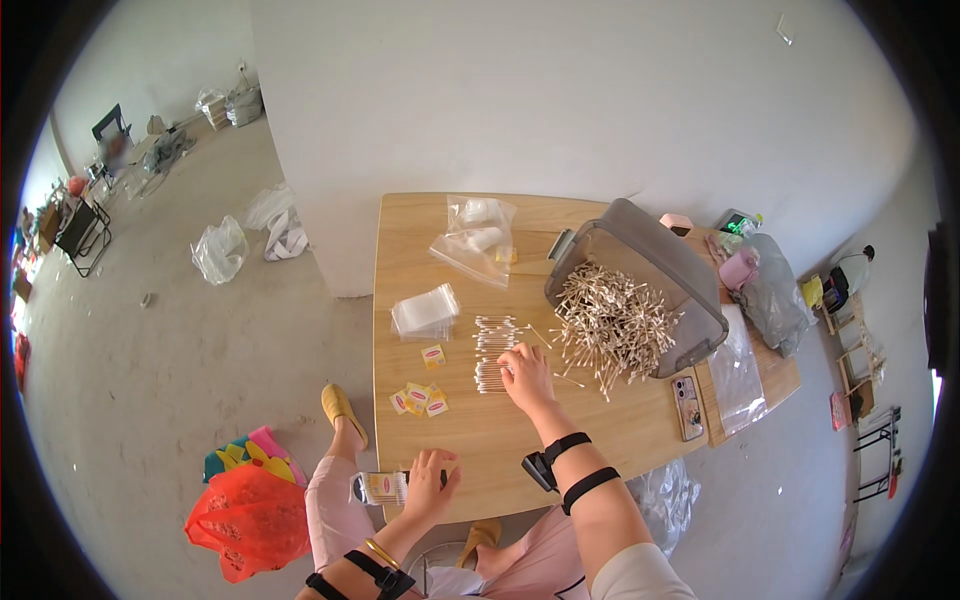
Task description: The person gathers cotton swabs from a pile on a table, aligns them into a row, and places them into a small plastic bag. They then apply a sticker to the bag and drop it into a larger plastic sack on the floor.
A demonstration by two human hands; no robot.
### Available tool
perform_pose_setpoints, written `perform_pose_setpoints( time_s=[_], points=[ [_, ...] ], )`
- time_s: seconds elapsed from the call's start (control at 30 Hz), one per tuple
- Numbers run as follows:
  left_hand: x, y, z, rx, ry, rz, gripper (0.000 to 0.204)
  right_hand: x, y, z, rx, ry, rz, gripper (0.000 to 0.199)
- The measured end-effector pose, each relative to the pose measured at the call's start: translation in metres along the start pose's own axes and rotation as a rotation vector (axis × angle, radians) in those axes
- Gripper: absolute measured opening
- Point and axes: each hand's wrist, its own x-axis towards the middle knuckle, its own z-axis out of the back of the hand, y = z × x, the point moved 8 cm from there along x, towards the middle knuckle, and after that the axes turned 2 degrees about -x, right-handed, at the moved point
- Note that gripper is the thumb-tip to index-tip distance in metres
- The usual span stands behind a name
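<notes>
My right hand (527, 376) reaches over the table, its bent fingertips closed on the right ends of cotton swabs (492, 345). These swabs lie side by side in a neat column. Just to the right, a grey plastic bin (650, 240) lies tipped on its side, and a big heap of loose swabs (615, 320) spills from its mouth. At the table's near edge my left hand (431, 483) is open, fingers loosely curved and apart. Beside its wrist, a clear packet of swabs with a yellow and red label (382, 488) lies at the table corner. A dark object is partly hidden under that hand.
Clear bags (426, 312) lie stacked left of the column, above small yellow-white labels (420, 398). A larger plastic bag (478, 240) lies at the back. A phone (687, 408) sits near the right edge. On the floor at left stands a red bag (248, 520).
</notes>
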Motion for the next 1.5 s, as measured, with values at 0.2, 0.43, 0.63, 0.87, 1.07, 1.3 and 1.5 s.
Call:
perform_pose_setpoints(
  time_s=[0.2, 0.43, 0.63, 0.87, 1.07, 1.3, 1.5],
  points=[
    [0.001, -0.005, -0.007, 0.006, 0.038, -0.022, 0.023, -0.003, 0.004, 0.000, -0.022, 0.039, 0.006, 0.016],
    [0.005, -0.023, -0.014, 0.074, 0.069, -0.087, 0.029, -0.014, 0.011, 0.002, 0.008, 0.038, 0.061, 0.011],
    [0.049, -0.038, -0.031, 0.406, 0.097, -0.272, 0.060, -0.025, 0.017, 0.006, 0.054, 0.014, 0.078, 0.013],
    [0.117, -0.013, -0.050, 0.727, 0.173, -0.286, 0.079, -0.019, 0.018, -0.007, 0.085, 0.004, 0.012, 0.016],
    [0.129, -0.008, -0.049, 0.662, 0.177, -0.263, 0.076, -0.019, 0.016, -0.021, 0.184, 0.007, 0.013, 0.018],
    [0.077, -0.016, -0.049, 0.550, 0.144, -0.320, 0.065, -0.069, 0.032, -0.010, 0.326, 0.015, 0.044, 0.016],
    [0.026, -0.022, -0.052, 0.577, 0.158, -0.330, 0.071, -0.116, 0.033, 0.020, 0.555, -0.100, -0.102, 0.023]
  ],
)
